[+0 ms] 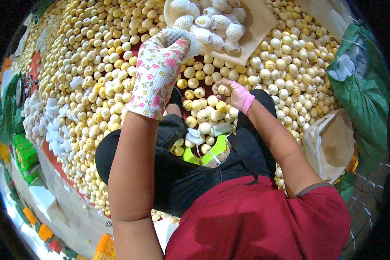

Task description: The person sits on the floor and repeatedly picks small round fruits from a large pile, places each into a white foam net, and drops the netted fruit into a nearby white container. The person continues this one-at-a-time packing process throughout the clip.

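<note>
My left hand point(164, 70), in a floral knit glove, grips a white foam net sleeve point(193, 45); whether a fruit is inside cannot be told. My right hand point(233, 93), in a pink glove with bare fingertips, holds a round pale yellow fruit point(224, 90) with its fingers curled around it. Loose fruits point(203, 115) of the same kind lie between my legs, just below the right hand. Beyond the left hand, several fruits in white foam nets point(221, 22) sit piled in a paper-lined container point(252, 48).
Pale yellow fruits point(94, 78) cover the floor on both sides. Empty foam sleeves point(57, 136) lie in a heap at left. A green sack point(360, 87) and an open lined bag point(333, 146) stand at right. A green plastic basket point(26, 159) is at far left.
</note>
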{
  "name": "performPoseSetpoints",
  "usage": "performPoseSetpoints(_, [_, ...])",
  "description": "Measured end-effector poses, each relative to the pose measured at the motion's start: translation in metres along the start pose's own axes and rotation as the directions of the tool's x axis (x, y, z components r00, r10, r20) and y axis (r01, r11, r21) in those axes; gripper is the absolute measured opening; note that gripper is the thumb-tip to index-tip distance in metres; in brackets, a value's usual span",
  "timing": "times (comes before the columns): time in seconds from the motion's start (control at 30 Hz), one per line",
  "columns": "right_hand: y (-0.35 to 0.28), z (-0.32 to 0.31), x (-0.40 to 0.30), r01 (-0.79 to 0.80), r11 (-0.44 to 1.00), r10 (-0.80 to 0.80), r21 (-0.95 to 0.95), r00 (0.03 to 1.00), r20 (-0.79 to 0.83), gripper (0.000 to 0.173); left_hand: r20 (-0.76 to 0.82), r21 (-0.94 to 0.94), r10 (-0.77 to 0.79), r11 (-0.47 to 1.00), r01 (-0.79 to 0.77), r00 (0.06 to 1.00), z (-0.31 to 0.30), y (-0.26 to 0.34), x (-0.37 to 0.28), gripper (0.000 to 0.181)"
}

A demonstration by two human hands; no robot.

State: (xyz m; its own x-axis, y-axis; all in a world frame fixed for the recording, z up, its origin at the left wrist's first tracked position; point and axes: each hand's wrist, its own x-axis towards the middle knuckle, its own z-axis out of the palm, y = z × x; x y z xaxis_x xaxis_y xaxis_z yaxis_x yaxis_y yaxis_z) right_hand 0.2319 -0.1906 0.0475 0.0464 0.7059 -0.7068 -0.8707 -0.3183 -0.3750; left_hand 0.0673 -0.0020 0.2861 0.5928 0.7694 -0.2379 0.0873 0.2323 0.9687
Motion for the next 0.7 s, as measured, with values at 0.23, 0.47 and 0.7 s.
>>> performPoseSetpoints(0.23, [-0.004, 0.019, -0.018, 0.052, 0.999, -0.047, 0.017, 0.976, -0.212, 0.008, 0.095, 0.011, 0.034, 0.999, -0.035, 0.995, -0.003, -0.001, 0.008, 0.028])
performPoseSetpoints(0.47, [0.023, -0.015, -0.041, 0.479, -0.086, -0.379, -0.874, 0.795, 0.473, 0.023, 0.063, -0.093, 0.0, 0.996, 0.006, 0.998, -0.001, 0.003, 0.016, 0.027])
performPoseSetpoints(0.7, [0.03, 0.012, -0.063, 0.387, -0.169, -0.531, -0.907, 0.739, 0.414, 0.048, 0.125, 0.026, 0.098, 0.994, -0.102, 0.987, -0.027, -0.004, 0.011, 0.034])
